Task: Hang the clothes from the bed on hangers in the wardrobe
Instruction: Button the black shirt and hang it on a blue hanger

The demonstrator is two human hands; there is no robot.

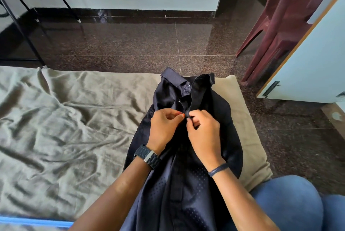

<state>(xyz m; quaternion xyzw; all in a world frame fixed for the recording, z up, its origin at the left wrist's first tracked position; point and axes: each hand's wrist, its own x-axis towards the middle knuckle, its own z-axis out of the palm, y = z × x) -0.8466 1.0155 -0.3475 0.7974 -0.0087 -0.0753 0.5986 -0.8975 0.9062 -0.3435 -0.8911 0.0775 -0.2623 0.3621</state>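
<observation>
Presently we recorded one dark navy shirt (186,174), laid face up along the near right end of the bed (56,118), its collar pointing away from us toward the floor (130,43) and its tail running down over our lap, beside the jeans (291,202). Under its upper part lay a tan pillow (250,137); the olive sheet to the left was creased. Our left hand (164,128), with a dark watch (147,156) at the wrist, had its thumb and forefinger closed together on the left edge of the placket, just below the collar. Our right hand (203,133), a thin band (218,169) round the wrist, had its fingers curled and pinching the opposite edge, the two hands nearly touching over what we took for a button; the button itself was hidden by the fingers. One button at the collar stand showed plainly. We judged the cloth light, thin and limp, with a faint sheen and a woven dot pattern, likely to slide on a smooth hanger and to crease if bunched. We judged the collar and shoulder seams the stiffest parts and the best places to take hold for lifting and threading a hanger. No hanger was in view. A pale door (308,62) with a dark handle stood at the right, possibly the wardrobe; we could not tell. Stacked maroon plastic chairs (280,15) stood beyond it.
</observation>
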